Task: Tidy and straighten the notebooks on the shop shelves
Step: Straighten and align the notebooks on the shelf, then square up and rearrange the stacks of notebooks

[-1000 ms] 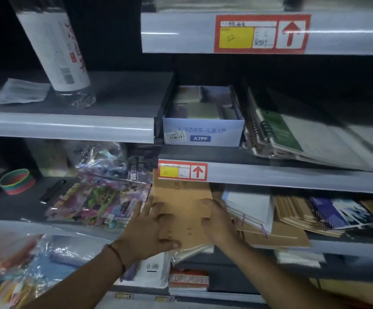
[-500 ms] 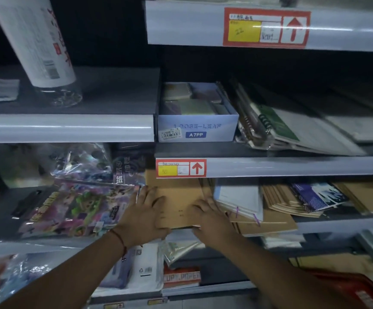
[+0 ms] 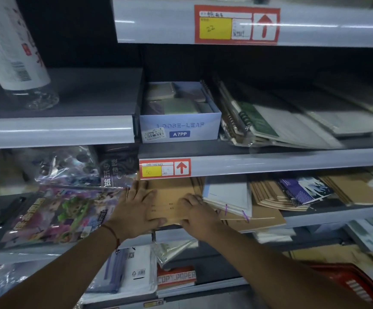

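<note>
A stack of brown kraft notebooks [image 3: 172, 197] lies at the left end of the lower notebook shelf [image 3: 337, 216], under a red price label [image 3: 165, 168]. My left hand [image 3: 136, 210] lies flat over the stack's left side, fingers spread and thumb along the front edge. My right hand [image 3: 200, 216] holds the front right of the stack with bent fingers on top. To its right lie white notebooks [image 3: 228, 195], fanned brown notebooks [image 3: 268, 195] and a purple-covered one [image 3: 303, 188].
The shelf above carries a blue loose-leaf box [image 3: 181, 128] and slanting spiral notebooks [image 3: 259, 123]. Toy packs [image 3: 58, 215] lie left of the stack. A bottle [image 3: 13, 52] stands at upper left. Copy paper [image 3: 176, 277] and a red basket [image 3: 355, 284] are below.
Both hands have pushed the brown stack back onto the shelf, so less of it overhangs the front edge. The view has shifted slightly to the right.
</note>
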`<state>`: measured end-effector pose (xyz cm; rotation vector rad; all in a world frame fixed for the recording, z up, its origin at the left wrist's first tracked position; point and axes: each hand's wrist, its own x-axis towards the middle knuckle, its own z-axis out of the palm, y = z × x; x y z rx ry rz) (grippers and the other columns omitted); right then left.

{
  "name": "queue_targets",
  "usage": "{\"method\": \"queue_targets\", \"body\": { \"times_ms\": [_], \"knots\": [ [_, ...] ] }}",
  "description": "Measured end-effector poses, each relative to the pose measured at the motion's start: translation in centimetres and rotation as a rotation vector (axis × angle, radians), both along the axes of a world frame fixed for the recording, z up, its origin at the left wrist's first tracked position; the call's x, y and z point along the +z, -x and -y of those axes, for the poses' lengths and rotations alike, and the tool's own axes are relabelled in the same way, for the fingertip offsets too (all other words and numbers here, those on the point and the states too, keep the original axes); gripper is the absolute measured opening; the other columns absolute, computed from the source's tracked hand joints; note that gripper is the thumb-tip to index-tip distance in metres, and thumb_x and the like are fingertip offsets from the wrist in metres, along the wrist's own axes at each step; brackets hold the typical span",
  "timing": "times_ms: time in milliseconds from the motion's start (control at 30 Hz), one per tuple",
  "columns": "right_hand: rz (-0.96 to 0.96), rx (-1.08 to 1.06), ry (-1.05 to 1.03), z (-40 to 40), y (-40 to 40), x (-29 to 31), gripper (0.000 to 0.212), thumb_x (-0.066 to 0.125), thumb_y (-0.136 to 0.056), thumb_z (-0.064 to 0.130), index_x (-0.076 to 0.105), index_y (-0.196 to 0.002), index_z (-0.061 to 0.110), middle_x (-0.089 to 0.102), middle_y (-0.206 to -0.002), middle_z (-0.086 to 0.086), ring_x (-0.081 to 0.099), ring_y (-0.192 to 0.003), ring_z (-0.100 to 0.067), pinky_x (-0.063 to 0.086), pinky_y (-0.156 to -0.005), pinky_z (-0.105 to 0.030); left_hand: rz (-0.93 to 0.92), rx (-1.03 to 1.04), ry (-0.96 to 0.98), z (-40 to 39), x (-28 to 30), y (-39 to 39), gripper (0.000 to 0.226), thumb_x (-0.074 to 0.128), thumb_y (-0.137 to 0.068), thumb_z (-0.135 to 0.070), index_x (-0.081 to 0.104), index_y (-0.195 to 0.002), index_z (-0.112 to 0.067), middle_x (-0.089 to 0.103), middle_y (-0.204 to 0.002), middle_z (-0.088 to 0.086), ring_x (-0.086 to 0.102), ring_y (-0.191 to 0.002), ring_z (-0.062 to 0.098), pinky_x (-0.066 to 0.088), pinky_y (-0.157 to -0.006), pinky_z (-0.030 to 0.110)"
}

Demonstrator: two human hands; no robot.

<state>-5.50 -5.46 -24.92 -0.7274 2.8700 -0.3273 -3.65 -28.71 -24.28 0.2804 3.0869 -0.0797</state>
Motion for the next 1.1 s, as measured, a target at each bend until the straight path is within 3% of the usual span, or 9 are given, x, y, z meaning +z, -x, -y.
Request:
{"method": "queue_targets", "body": {
  "times_ms": [100,200,300,400,500,667,800,933,1100],
  "knots": [
    [0.006,-0.011,0.018,0.2,0.0,0.1,0.063,0.059,-0.093,0.034,0.033,-0.149,0.020,0.026,-0.157,-0.003,0.027,-0.144,-0.027,0.027,-0.118,-0.038,-0.026,-0.009,0.008,-0.2,0.0,-0.4,0.099,0.021,-0.080,-0.086,0.030,-0.154,-0.021,0.010,-0.166,0.012,0.008,-0.151,0.042,0.009,-0.121,0.058],
    [0.002,-0.035,0.092,0.0,-0.8,0.9,0.061,0.058,-0.095,0.034,0.035,-0.150,0.022,0.028,-0.158,-0.002,0.027,-0.145,-0.026,0.025,-0.119,-0.038,-0.109,-0.052,-0.007,-0.1,-0.5,-0.9,0.085,0.028,-0.088,-0.077,0.052,-0.140,-0.015,0.038,-0.154,0.017,0.031,-0.141,0.047,0.022,-0.116,0.062],
    [-0.016,-0.102,0.201,-0.9,-2.6,1.7,0.059,0.055,-0.096,0.035,0.039,-0.151,0.022,0.036,-0.157,-0.002,0.034,-0.143,-0.024,0.030,-0.118,-0.038,-0.229,-0.118,-0.142,-0.9,-0.8,-1.3,0.066,0.035,-0.090,-0.063,0.060,-0.131,-0.017,0.052,-0.138,0.010,0.041,-0.133,0.038,0.022,-0.115,0.055],
    [-0.018,-0.206,0.378,-2.3,-4.5,2.0,0.044,0.056,-0.091,0.033,0.056,-0.135,0.026,0.058,-0.134,0.003,0.057,-0.117,-0.017,0.049,-0.100,-0.037,-0.273,-0.181,-0.322,-3.2,0.0,-2.0,0.054,0.040,-0.091,-0.052,0.064,-0.128,-0.021,0.061,-0.130,0.006,0.054,-0.119,0.030,0.042,-0.103,0.047],
    [-0.033,-0.379,0.518,-4.6,-5.6,2.3,0.029,0.058,-0.091,0.023,0.066,-0.119,0.019,0.065,-0.114,-0.001,0.062,-0.099,-0.017,0.052,-0.088,-0.032,-0.243,-0.215,-0.474,-6.8,1.5,-2.4,0.043,0.047,-0.093,-0.046,0.064,-0.127,-0.028,0.065,-0.120,-0.006,0.062,-0.101,0.021,0.053,-0.085,0.037],
    [-0.005,-0.694,0.675,-9.3,-5.1,2.0,0.037,0.064,-0.094,0.023,0.061,-0.130,0.014,0.062,-0.127,-0.005,0.063,-0.109,-0.021,0.049,-0.090,-0.025,0.079,-0.016,-0.824,-13.5,2.5,-0.4,0.046,0.052,-0.089,-0.051,0.058,-0.132,-0.036,0.059,-0.122,-0.011,0.061,-0.106,0.014,0.055,-0.090,0.038],
    [0.147,-0.797,0.760,-12.2,-3.3,2.4,0.044,0.062,-0.096,0.026,0.053,-0.138,0.014,0.059,-0.131,-0.003,0.057,-0.112,-0.018,0.045,-0.090,-0.029,0.100,0.197,-0.888,-17.9,2.8,2.0,0.043,0.051,-0.089,-0.046,0.060,-0.127,-0.029,0.068,-0.117,-0.003,0.065,-0.099,0.020,0.056,-0.087,0.038],
    [0.351,-0.765,0.832,-14.2,-0.9,2.8,0.051,0.062,-0.097,0.025,0.045,-0.143,0.014,0.055,-0.125,-0.001,0.051,-0.103,-0.013,0.037,-0.084,-0.022,0.109,0.407,-0.943,-20.4,3.1,2.8,0.026,0.058,-0.094,-0.027,0.065,-0.118,-0.023,0.071,-0.095,0.006,0.063,-0.074,0.019,0.045,-0.065,0.026],
    [0.542,-0.804,0.891,-15.1,1.4,1.8,0.067,0.066,-0.089,0.038,0.039,-0.148,0.020,0.057,-0.137,-0.008,0.058,-0.122,-0.028,0.047,-0.100,-0.036,-0.012,0.526,-1.026,-21.9,2.9,2.2,0.010,0.058,-0.093,-0.009,0.068,-0.092,-0.009,0.064,-0.073,0.002,0.058,-0.061,0.015,0.034,-0.045,0.011]
  ]
}}
